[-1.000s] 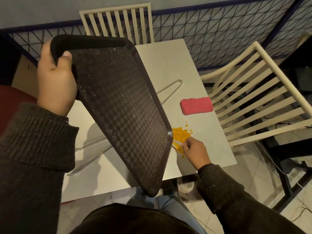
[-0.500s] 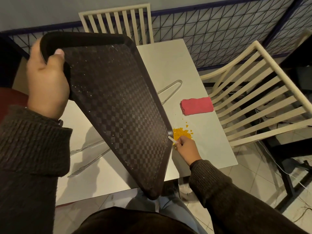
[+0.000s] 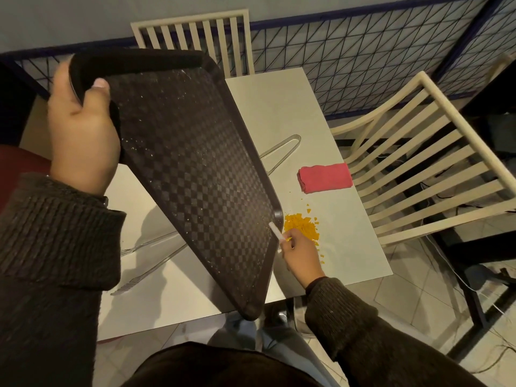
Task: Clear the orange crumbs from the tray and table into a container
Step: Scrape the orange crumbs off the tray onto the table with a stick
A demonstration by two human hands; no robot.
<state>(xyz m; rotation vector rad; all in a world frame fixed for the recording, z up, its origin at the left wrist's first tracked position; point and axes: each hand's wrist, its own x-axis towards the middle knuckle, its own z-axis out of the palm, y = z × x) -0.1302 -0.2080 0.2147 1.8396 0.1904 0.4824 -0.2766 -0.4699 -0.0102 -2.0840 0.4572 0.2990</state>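
While the left hand grips the tray by its top left corner, thumb curled over the rim onto the inner face and fingers hidden behind, the tray stands steeply tilted above a white table. The tray's dark checkered face is dusted with pale specks. At the tray's lower right rim, the right hand pinches a thin white stick between thumb and curled fingers, and the stick's tip touches the rim. Just right of that rim, a heap of orange crumbs lies on the table, with loose bits scattered around it. Further right of the tray lies a folded red cloth. Clear tongs poke out from behind the tray's right edge, and second tongs show below its left edge. A pale slatted chair stands right of the tray, and a second chair stands beyond its top edge.
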